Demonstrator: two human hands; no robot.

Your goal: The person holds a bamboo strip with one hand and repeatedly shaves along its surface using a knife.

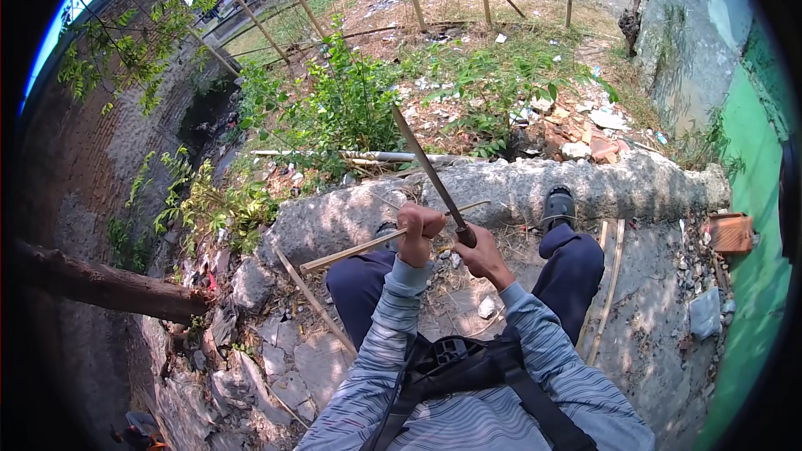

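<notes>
My left hand (418, 234) is closed in a fist around a split bamboo strip (347, 256), whose pale ends stick out to both sides. My right hand (486, 255) grips the dark handle of a machete (426, 163). Its long blade points up and to the left, away from me. Close to the handle, the blade crosses the bamboo strip beside my left fist; whether it cuts into the strip I cannot tell. Both hands are between my knees, just this side of a low concrete ledge (568, 188).
More bamboo strips lie on the cracked ground, one at left (316, 301) and a pair at right (614, 284). A tree trunk (109, 282) juts in from the left. An orange-brown box (729, 232) stands by the green wall (760, 150). Shrubs (347, 96) and rubble (585, 129) lie beyond the ledge.
</notes>
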